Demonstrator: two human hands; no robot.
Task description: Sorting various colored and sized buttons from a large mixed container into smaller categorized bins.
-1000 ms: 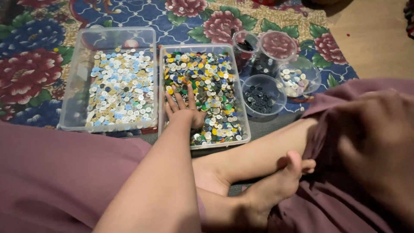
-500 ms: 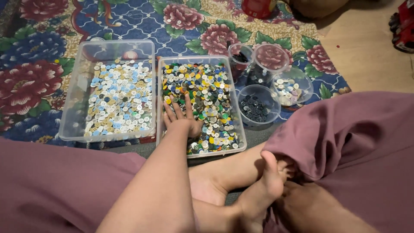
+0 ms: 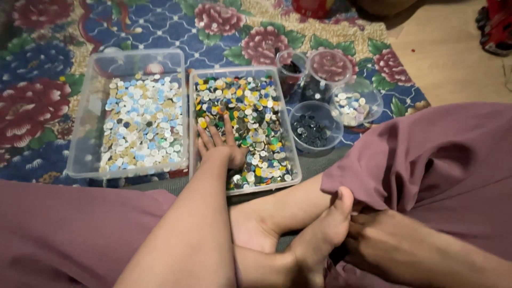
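From the head camera, your left hand (image 3: pixel 220 143) lies flat, fingers spread, on the mixed-colour buttons in the clear rectangular plastic tray (image 3: pixel 292 160) right in front of your crossed legs, placed to rake through them; it grips nothing that shows. Just beside it on the left sits a second clear plastic tray of pale white, blue and tan buttons (image 3: pixel 140 120), within easy reach. To the right, small round clear plastic cups stand close together on the flowered blue rug (image 3: pixel 160 26); the nearest cup holds dark buttons (image 3: pixel 313 128), another pale ones (image 3: pixel 353 104). Your right hand (image 3: pixel 392 248) rests low by your foot (image 3: pixel 320 234), loosely curled; you cannot tell whether it holds anything.

Against the earlier frames, your left hand has stayed in the tray, while your view has swung and your right arm has dropped out of the foreground.
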